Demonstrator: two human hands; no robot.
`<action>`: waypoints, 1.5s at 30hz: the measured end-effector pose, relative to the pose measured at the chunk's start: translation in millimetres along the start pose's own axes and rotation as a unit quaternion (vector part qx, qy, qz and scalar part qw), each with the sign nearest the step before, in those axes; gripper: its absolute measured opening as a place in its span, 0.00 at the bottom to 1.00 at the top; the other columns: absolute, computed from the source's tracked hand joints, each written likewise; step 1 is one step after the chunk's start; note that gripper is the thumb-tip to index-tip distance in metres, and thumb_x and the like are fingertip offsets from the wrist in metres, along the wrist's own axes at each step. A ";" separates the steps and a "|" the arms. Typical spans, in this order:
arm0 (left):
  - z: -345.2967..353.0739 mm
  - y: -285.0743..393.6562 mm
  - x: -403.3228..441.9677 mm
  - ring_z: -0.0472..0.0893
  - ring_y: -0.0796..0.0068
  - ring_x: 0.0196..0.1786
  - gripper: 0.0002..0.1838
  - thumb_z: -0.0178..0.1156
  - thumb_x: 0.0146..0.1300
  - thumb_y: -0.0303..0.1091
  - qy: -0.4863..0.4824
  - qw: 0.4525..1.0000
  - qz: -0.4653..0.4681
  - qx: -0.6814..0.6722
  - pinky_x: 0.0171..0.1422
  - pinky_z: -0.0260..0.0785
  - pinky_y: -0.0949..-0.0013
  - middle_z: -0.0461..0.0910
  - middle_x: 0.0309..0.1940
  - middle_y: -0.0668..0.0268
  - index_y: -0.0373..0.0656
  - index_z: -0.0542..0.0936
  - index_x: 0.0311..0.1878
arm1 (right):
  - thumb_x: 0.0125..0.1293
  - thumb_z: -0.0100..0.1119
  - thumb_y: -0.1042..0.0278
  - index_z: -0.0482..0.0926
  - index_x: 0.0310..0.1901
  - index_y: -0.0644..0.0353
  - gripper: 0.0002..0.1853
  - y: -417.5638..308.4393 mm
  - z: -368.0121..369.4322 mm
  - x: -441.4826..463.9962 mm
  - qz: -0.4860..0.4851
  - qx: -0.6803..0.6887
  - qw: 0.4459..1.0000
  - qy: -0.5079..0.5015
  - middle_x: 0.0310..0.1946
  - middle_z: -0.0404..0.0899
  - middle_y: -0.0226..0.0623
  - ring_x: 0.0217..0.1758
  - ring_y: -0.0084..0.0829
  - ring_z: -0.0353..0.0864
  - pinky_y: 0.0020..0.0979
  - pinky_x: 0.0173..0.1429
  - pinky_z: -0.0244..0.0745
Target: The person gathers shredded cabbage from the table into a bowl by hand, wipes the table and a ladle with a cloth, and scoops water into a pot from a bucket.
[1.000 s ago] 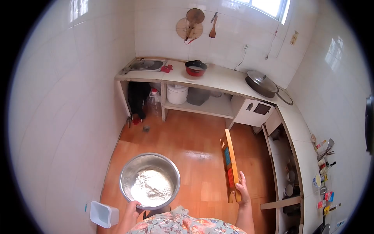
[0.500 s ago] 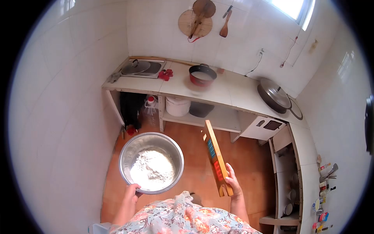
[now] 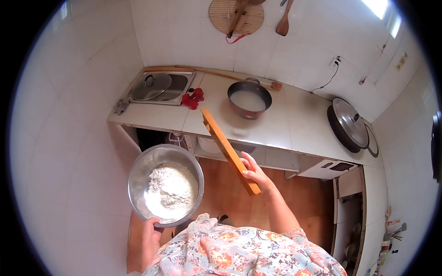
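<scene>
My left hand (image 3: 152, 232) grips the near rim of a large metal bowl (image 3: 199, 184), thumb over the edge, and holds it above the floor. White flour (image 3: 170, 191) lies heaped inside the bowl. In my right hand (image 3: 256, 172) is a long, narrow wooden board (image 3: 228, 149), seen nearly edge-on and tilted, its far end up and left toward the counter. My fingers wrap round its lower right part. Beyond the board, a red and black pot (image 3: 248, 110) with whitish liquid stands on the counter (image 3: 202, 117).
A sink (image 3: 172, 94) with a glass lid (image 3: 152, 86) over it is at the counter's left. Beside it lies a red cloth (image 3: 192, 98). A lidded wok (image 3: 350, 124) stands at the right. Shelves (image 3: 278, 158) run underneath; a wooden spatula (image 3: 283, 24) hangs on the wall.
The view has come nearer the counter. My right hand has raised the board forward and left, turning it so its coloured labels no longer show. The bowl stays in my left hand.
</scene>
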State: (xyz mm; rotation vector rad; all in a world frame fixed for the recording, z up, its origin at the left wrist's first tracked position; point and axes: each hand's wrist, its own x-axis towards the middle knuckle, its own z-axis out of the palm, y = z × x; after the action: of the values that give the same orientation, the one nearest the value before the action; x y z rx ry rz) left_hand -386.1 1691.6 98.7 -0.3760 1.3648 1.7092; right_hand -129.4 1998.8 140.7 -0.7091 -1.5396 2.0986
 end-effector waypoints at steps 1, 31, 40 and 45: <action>10.2 6.2 -1.7 0.73 0.65 0.46 0.28 0.50 0.40 0.22 0.002 1.000 0.013 -0.007 0.47 0.69 0.62 0.71 0.45 0.61 0.38 0.66 0.51 | 0.48 0.57 0.55 0.45 0.66 0.48 0.45 -6.4 -0.4 22.5 0.012 0.008 1.000 -0.012 0.64 0.46 0.45 0.66 0.31 0.48 0.33 0.63 0.48; 88.0 113.8 189.0 0.72 0.60 0.49 0.26 0.50 0.44 0.26 0.068 0.982 -0.029 -0.173 0.56 0.64 0.59 0.71 0.46 0.56 0.35 0.64 0.51 | 0.46 0.62 0.60 0.47 0.65 0.56 0.46 -83.4 -76.3 518.7 -0.041 -0.208 0.977 0.033 0.60 0.51 0.51 0.60 0.38 0.58 0.33 0.59 0.57; 128.1 112.9 199.6 0.70 0.60 0.52 0.28 0.50 0.43 0.25 0.078 0.979 0.041 -0.185 0.59 0.61 0.58 0.70 0.49 0.58 0.35 0.63 0.54 | 0.42 0.64 0.58 0.52 0.63 0.57 0.46 -71.4 -151.7 626.0 -0.109 -0.405 0.907 -0.042 0.59 0.53 0.52 0.62 0.40 0.57 0.36 0.62 0.56; 146.3 107.5 207.6 0.70 0.60 0.52 0.29 0.49 0.42 0.23 0.082 0.972 0.057 -0.212 0.58 0.62 0.58 0.69 0.50 0.57 0.35 0.63 0.54 | 0.40 0.63 0.55 0.53 0.63 0.47 0.45 -87.7 -145.8 614.2 -0.172 -0.657 0.733 -0.028 0.64 0.46 0.48 0.64 0.48 0.52 0.44 0.62 0.55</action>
State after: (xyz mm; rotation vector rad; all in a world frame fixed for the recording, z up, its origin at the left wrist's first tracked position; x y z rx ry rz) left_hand -544.8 1915.5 71.4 -0.7037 1.1448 2.1060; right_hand -506.6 2511.0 100.0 -0.6362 -2.8166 0.4695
